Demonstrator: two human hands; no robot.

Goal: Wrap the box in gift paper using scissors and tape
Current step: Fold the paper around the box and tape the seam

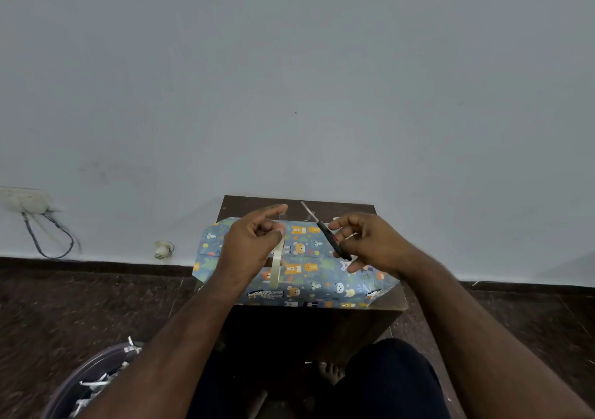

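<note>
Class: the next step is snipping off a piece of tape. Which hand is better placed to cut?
Right. The right hand already holds the scissors, blades pointing up beside the tape, which the left hand grips.

Paper-wrapped box (299,267) fills nearly the whole small dark table (389,302); only a bare strip at twelve o'clock. Wall (296,80) blocks beyond it. Bin (93,383) sits at seven o'clock; three o'clock floor (531,315) open.
</note>
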